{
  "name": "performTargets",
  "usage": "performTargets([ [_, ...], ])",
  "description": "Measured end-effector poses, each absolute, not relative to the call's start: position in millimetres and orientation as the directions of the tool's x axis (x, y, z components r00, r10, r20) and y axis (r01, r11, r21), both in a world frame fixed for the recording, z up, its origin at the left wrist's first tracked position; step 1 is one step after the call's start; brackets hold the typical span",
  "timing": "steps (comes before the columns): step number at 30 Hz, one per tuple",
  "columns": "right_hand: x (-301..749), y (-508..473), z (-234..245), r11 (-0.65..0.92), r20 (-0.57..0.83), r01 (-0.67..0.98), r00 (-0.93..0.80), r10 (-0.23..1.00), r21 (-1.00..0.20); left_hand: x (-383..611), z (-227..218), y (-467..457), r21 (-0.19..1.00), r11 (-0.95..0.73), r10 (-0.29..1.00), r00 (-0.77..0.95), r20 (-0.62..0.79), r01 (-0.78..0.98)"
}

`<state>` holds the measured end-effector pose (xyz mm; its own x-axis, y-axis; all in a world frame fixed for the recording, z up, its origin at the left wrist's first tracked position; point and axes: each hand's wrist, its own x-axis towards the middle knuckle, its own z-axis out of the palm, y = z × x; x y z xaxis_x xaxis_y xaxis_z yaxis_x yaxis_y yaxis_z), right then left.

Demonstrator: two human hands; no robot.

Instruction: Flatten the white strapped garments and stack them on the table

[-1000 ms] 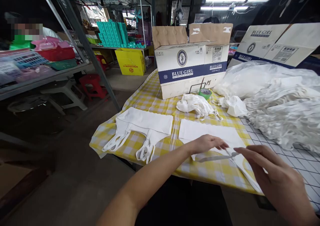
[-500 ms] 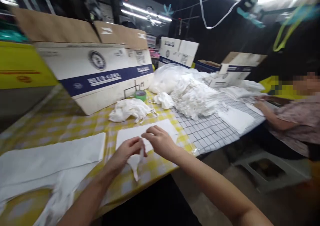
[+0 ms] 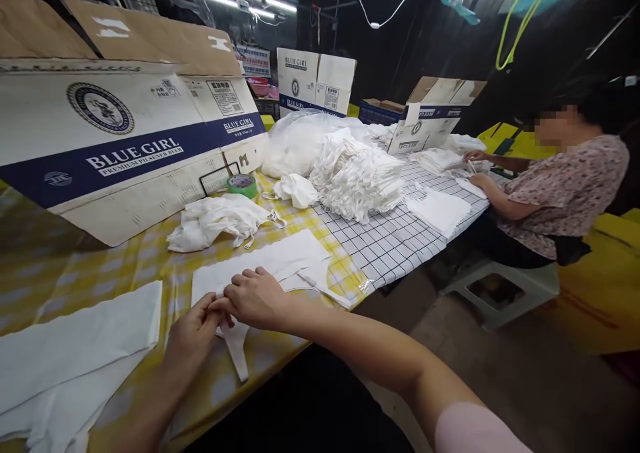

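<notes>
A flat white garment (image 3: 270, 263) with narrow straps lies on the yellow checked tablecloth (image 3: 100, 266) in front of me. My left hand (image 3: 193, 333) and my right hand (image 3: 255, 298) meet over its near left corner, both with fingers closed in a pinch on one of its white straps (image 3: 239, 349), which hangs toward the table edge. A second folded white garment (image 3: 70, 353) lies at the near left.
An open "Blue Girl" carton (image 3: 125, 139) stands at the back left, with a crumpled white garment (image 3: 215, 219) and a green tape roll (image 3: 242, 185) beside it. A big stack of white garments (image 3: 357, 176) sits on the grid-patterned cloth. Another person (image 3: 555, 179) works seated at the right.
My view has swung right, bringing the seated person into sight. My hands came together from apart and closed on the strap at the garment's near left corner.
</notes>
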<state>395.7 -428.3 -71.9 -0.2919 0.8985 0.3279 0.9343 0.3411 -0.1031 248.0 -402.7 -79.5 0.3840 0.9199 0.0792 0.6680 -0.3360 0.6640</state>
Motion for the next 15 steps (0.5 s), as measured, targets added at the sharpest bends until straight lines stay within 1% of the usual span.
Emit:
performTargets([
  [2,393,-428,-76,0.341,0.346,0.935,-0.29,0.892,-0.095,247,-86,-402,0.685,-0.325,0.908,0.417,0.034,0.652],
  [5,392,-429,-77,0.346,0.349,0.93,-0.286,0.892,-0.122,244,-95,-400,0.695,-0.27,0.928,0.372,0.003,0.666],
  [8,394,-433,-74,0.372,0.34,0.915,-0.304,0.89,-0.155,240,-100,-397,0.691,-0.157,0.949,0.302,-0.094,0.705],
  [10,397,-436,-73,0.393,0.332,0.909,-0.331,0.883,-0.138,238,-101,-394,0.691,-0.084,0.945,0.277,-0.174,0.718],
  [11,398,-437,-73,0.4,0.326,0.908,-0.343,0.881,-0.123,237,-102,-393,0.72,-0.049,0.938,0.28,-0.205,0.692],
  [13,400,-438,-74,0.408,0.318,0.908,-0.361,0.877,-0.095,236,-102,-392,0.824,0.017,0.926,0.301,-0.226,0.566],
  [15,401,-438,-77,0.416,0.306,0.907,-0.376,0.875,-0.072,236,-102,-393,0.892,0.031,0.925,0.326,-0.197,0.451],
])
